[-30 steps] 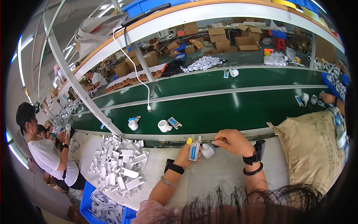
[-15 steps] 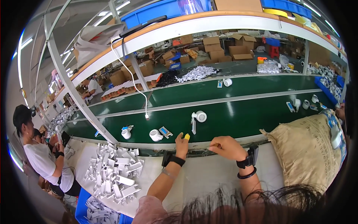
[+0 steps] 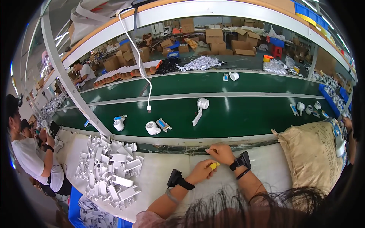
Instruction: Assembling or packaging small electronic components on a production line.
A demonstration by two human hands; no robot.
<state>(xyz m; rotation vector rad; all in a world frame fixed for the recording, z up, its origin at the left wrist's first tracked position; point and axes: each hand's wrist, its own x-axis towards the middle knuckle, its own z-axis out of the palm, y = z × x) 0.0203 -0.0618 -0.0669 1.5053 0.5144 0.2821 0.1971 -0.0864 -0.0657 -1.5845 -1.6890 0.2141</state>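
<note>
Over the pale worktop, my left hand (image 3: pixel 203 171) is closed with its fingers curled; a yellow cover or piece (image 3: pixel 214 166) shows at its fingertips. Beside and slightly beyond it, my right hand (image 3: pixel 222 153) is also closed, thumb towards the left; I see nothing in it. The hands are close together near the belt edge. Ahead on the green conveyor belt (image 3: pixel 235 117) lies a white round-headed unit (image 3: pixel 203 103) with a flat handle-like part. Farther left is another white round unit (image 3: pixel 153 128) beside a flat piece with a blue patch (image 3: pixel 164 124).
A pile of white plastic parts (image 3: pixel 110 167) covers the left worktop, above a blue bin (image 3: pixel 76 207). A brown sack (image 3: pixel 310 152) stands at right. A white cable (image 3: pixel 141 64) hangs ahead from the shelf (image 3: pixel 213 8). A co-worker (image 3: pixel 32 152) works at far left.
Both hands have drawn back from the belt edge to the worktop; the left moved right and nearer me. The view has shifted, and the round-headed unit appears farther up the belt.
</note>
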